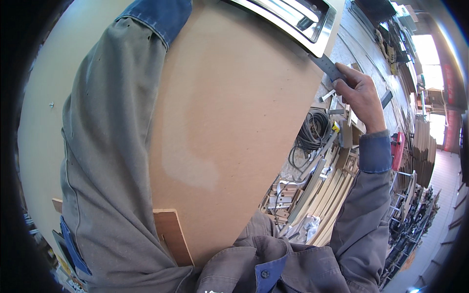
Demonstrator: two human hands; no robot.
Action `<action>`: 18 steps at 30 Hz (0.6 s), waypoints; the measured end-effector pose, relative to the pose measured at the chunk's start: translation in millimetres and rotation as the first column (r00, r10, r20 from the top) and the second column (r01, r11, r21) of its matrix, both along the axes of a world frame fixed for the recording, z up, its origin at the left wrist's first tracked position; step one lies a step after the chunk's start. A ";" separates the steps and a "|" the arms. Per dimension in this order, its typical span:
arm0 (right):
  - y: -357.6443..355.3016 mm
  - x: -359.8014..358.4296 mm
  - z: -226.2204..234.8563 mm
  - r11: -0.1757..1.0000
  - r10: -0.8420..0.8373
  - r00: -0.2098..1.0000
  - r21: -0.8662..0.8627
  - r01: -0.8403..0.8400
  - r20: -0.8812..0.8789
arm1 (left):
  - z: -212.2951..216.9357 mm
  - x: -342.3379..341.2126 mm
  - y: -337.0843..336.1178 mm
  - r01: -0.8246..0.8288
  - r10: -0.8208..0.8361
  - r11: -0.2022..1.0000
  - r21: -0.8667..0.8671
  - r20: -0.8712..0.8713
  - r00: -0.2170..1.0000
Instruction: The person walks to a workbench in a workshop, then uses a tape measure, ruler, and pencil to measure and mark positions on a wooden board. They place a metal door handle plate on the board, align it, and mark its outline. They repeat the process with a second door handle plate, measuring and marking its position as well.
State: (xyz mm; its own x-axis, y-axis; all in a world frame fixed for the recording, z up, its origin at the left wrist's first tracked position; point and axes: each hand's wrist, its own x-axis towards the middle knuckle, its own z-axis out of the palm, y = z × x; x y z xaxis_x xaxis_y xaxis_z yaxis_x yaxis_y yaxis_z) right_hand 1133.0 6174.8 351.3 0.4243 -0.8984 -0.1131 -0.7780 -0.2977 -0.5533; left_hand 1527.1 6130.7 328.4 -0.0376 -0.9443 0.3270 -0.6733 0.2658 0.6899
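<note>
My right hand (360, 93) is closed around a steel ruler (326, 66), a flat grey strip. The ruler's far end meets the lower right corner of a shiny metal frame (273, 22) at the top. A recess with a rod-like part shows inside that frame, whose upper edge is cut off. Under it lies a large tan board (229, 122) with a pale smear. My left arm reaches up across the board, and the left hand is beyond the upper edge, out of sight.
A small brown wood piece (175, 234) lies on the board near my body. Right of the board are a coiled black cable (314, 129), long wooden strips (317, 210) and metal brackets. A red object (398, 151) and stacked panels (424, 146) stand farther right.
</note>
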 end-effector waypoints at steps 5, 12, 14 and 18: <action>1.4 1.7 2.2 1.000 0.006 1.000 -0.008 -0.006 -0.015 | 3.5 -3.8 4.1 -0.006 0.009 0.998 0.061 -0.052 0.999; 1.0 1.1 2.0 1.000 0.013 1.000 0.003 -0.013 -0.019 | -0.6 0.7 -1.9 0.040 -0.038 0.999 0.024 -0.063 0.997; 2.0 2.1 2.6 1.000 0.005 1.000 0.007 -0.005 -0.019 | -3.1 0.9 -3.5 0.038 -0.035 0.999 0.035 -0.082 0.996; 0.6 0.4 2.2 1.000 0.019 1.000 0.016 -0.019 -0.012 | -2.7 -0.4 -2.6 0.033 -0.024 0.997 0.068 -0.123 0.992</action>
